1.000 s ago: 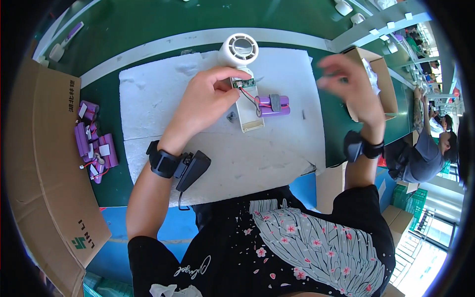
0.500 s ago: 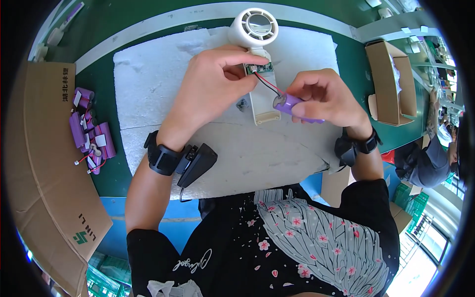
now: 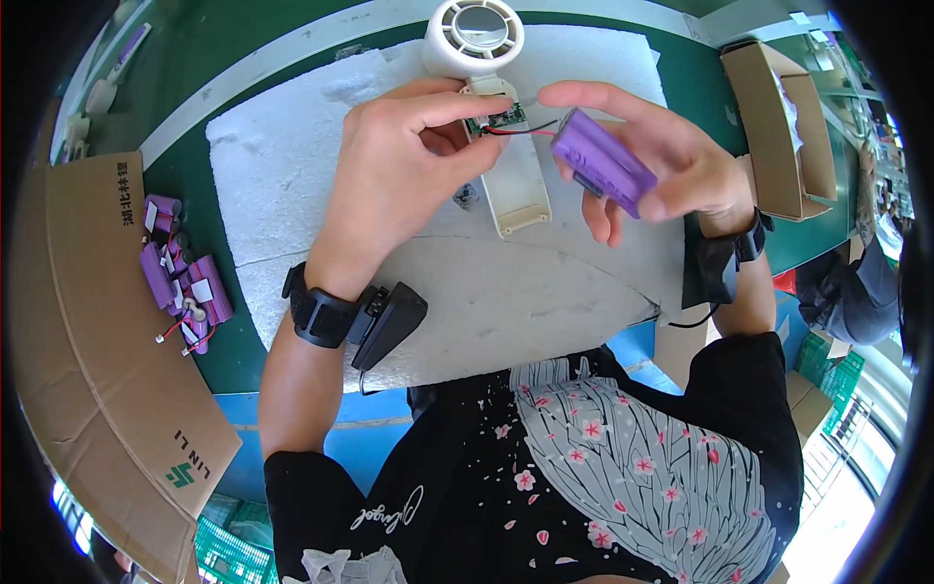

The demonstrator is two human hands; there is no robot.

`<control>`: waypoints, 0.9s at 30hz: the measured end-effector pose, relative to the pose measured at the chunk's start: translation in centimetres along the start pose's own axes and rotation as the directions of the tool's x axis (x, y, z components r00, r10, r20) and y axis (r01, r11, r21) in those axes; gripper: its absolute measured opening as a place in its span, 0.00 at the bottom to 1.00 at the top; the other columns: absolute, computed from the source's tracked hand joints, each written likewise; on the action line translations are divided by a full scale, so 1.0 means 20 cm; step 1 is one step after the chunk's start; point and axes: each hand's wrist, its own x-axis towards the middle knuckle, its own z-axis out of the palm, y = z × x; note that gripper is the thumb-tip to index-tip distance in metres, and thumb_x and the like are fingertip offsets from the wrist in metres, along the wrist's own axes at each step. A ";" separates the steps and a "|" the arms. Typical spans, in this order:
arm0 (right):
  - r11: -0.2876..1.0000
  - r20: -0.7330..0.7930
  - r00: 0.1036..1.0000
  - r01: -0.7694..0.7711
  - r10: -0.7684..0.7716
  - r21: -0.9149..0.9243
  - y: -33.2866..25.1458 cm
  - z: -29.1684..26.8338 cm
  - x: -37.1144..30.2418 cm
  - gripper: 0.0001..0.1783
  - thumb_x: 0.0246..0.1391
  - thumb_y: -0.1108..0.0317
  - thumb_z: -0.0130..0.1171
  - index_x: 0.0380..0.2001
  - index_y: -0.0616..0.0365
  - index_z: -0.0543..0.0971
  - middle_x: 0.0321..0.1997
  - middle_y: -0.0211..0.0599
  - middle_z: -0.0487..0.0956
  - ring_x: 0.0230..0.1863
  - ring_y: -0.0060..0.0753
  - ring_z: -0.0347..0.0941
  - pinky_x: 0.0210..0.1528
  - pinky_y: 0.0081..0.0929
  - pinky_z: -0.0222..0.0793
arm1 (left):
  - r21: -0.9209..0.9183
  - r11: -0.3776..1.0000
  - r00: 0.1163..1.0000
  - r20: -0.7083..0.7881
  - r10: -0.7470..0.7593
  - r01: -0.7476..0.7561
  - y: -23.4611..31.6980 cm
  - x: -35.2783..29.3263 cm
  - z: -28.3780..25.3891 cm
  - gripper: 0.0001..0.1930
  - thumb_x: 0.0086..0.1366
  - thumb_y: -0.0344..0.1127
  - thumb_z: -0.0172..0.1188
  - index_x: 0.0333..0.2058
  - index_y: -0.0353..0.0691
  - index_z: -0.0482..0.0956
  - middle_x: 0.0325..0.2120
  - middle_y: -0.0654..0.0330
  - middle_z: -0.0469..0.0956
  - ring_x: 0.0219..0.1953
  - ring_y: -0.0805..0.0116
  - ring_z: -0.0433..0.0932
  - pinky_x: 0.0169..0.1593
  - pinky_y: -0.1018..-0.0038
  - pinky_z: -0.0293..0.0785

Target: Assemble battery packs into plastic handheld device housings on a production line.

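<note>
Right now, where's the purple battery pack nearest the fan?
In the head view, the purple battery pack is in the right hand, right of the white fan handle, its wires reaching left toward the green circuit board at the left hand.

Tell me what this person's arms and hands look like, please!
The left hand and right hand are bare, with no gloves. Each wrist wears a black strap with a chunky black box and a thin dark cable. The black sleeves are short.
</note>
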 end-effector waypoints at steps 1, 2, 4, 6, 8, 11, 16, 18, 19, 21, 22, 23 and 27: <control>0.997 0.062 0.995 0.073 -0.072 -0.009 0.01 0.00 0.00 0.54 0.40 0.72 0.65 0.68 0.61 0.46 0.47 0.47 0.72 0.38 0.46 0.81 0.36 0.29 0.82 | 0.012 1.000 1.000 -0.008 0.015 -0.015 0.00 0.00 0.00 0.14 0.51 0.27 0.66 0.38 0.40 0.84 0.32 0.58 0.81 0.26 0.73 0.80 0.32 0.80 0.76; 0.997 0.062 0.995 0.074 -0.073 -0.008 0.01 0.00 0.00 0.54 0.40 0.72 0.65 0.68 0.61 0.46 0.47 0.47 0.72 0.38 0.46 0.81 0.36 0.29 0.82 | 0.024 0.999 0.999 -0.015 0.031 -0.030 0.00 0.00 0.00 0.13 0.51 0.27 0.66 0.38 0.40 0.84 0.32 0.58 0.81 0.25 0.72 0.80 0.32 0.80 0.76; 0.999 -0.023 1.000 -0.013 0.012 -0.036 -0.01 0.00 0.00 0.56 0.33 0.73 0.68 0.67 0.62 0.50 0.47 0.46 0.72 0.38 0.45 0.80 0.35 0.29 0.82 | 0.039 0.998 0.999 -0.024 0.045 -0.044 0.00 0.00 0.00 0.13 0.51 0.27 0.66 0.38 0.40 0.84 0.31 0.58 0.81 0.25 0.72 0.80 0.31 0.80 0.76; 0.997 -0.065 0.996 -0.057 0.054 -0.047 -0.03 0.01 0.01 0.57 0.29 0.73 0.70 0.66 0.62 0.52 0.48 0.46 0.72 0.39 0.45 0.80 0.34 0.29 0.82 | 0.064 0.996 0.997 -0.026 0.067 -0.065 0.00 0.00 0.01 0.13 0.50 0.28 0.66 0.37 0.40 0.84 0.30 0.59 0.81 0.24 0.72 0.80 0.30 0.79 0.76; 0.984 -0.079 0.995 -0.070 0.057 -0.166 -0.04 0.00 0.01 0.55 0.28 0.72 0.72 0.63 0.63 0.57 0.49 0.47 0.72 0.42 0.42 0.78 0.38 0.30 0.79 | 0.078 0.994 0.997 -0.028 0.077 -0.075 0.00 0.00 0.01 0.13 0.50 0.28 0.66 0.37 0.40 0.84 0.29 0.59 0.81 0.24 0.72 0.80 0.30 0.79 0.76; 0.966 -0.087 0.996 -0.048 0.027 -0.252 -0.03 -0.02 0.01 0.52 0.26 0.71 0.73 0.60 0.63 0.62 0.50 0.46 0.72 0.45 0.39 0.76 0.42 0.30 0.76 | 0.097 0.993 0.997 -0.031 0.069 -0.066 0.01 0.00 0.01 0.12 0.50 0.28 0.65 0.36 0.39 0.85 0.28 0.59 0.81 0.23 0.72 0.80 0.30 0.79 0.76; 0.875 -0.065 0.994 0.045 -0.087 -0.482 0.00 0.00 0.02 0.47 0.24 0.71 0.74 0.56 0.62 0.68 0.52 0.39 0.72 0.50 0.32 0.70 0.51 0.29 0.67 | 0.093 0.993 0.996 -0.058 0.074 -0.068 0.01 0.00 0.02 0.12 0.51 0.28 0.64 0.36 0.39 0.85 0.28 0.57 0.81 0.23 0.72 0.80 0.30 0.79 0.76; 0.825 -0.047 0.993 0.065 -0.110 -0.561 0.02 0.03 0.03 0.47 0.24 0.71 0.73 0.56 0.61 0.69 0.52 0.37 0.73 0.51 0.31 0.69 0.52 0.28 0.65 | 0.110 0.992 0.996 -0.048 0.073 -0.067 0.01 0.00 0.01 0.11 0.51 0.29 0.63 0.36 0.39 0.85 0.28 0.57 0.82 0.23 0.71 0.81 0.30 0.78 0.76; 0.776 -0.082 0.985 0.069 -0.154 -0.627 0.03 0.06 0.03 0.46 0.24 0.71 0.73 0.55 0.60 0.69 0.51 0.36 0.73 0.50 0.31 0.70 0.51 0.27 0.65 | 0.118 0.991 0.996 -0.043 0.072 -0.066 0.01 0.00 0.01 0.11 0.52 0.29 0.63 0.37 0.39 0.85 0.28 0.56 0.82 0.23 0.70 0.81 0.30 0.78 0.76; 0.661 -0.141 0.958 0.060 -0.248 -0.748 0.05 0.11 0.04 0.45 0.24 0.70 0.73 0.54 0.57 0.70 0.51 0.33 0.73 0.48 0.32 0.70 0.49 0.26 0.66 | 0.122 0.990 0.996 -0.040 0.077 -0.072 0.01 0.00 0.01 0.11 0.52 0.29 0.63 0.37 0.38 0.84 0.28 0.56 0.82 0.23 0.70 0.81 0.30 0.78 0.76; 0.661 -0.141 0.959 0.060 -0.247 -0.748 0.06 0.12 0.04 0.45 0.24 0.70 0.73 0.54 0.57 0.70 0.51 0.33 0.73 0.48 0.32 0.70 0.49 0.26 0.66 | 0.127 0.989 0.996 -0.036 0.083 -0.078 0.01 0.00 0.01 0.11 0.53 0.29 0.62 0.37 0.38 0.84 0.29 0.56 0.82 0.24 0.69 0.81 0.30 0.78 0.76; 0.606 -0.144 0.952 0.051 -0.270 -0.794 0.06 0.14 0.05 0.44 0.24 0.70 0.73 0.54 0.56 0.71 0.51 0.34 0.73 0.47 0.33 0.71 0.48 0.26 0.66 | 0.132 0.988 0.996 -0.031 0.089 -0.084 0.01 0.00 0.00 0.11 0.53 0.29 0.62 0.37 0.38 0.84 0.29 0.55 0.82 0.24 0.69 0.82 0.30 0.78 0.76; 0.460 -0.138 0.929 0.037 -0.342 -0.887 0.10 0.15 0.07 0.42 0.25 0.70 0.73 0.53 0.55 0.72 0.51 0.35 0.74 0.45 0.35 0.71 0.45 0.27 0.67 | 0.079 0.993 0.997 0.004 0.083 -0.083 0.02 0.01 -0.01 0.10 0.54 0.29 0.61 0.37 0.38 0.84 0.29 0.54 0.82 0.25 0.68 0.82 0.31 0.78 0.77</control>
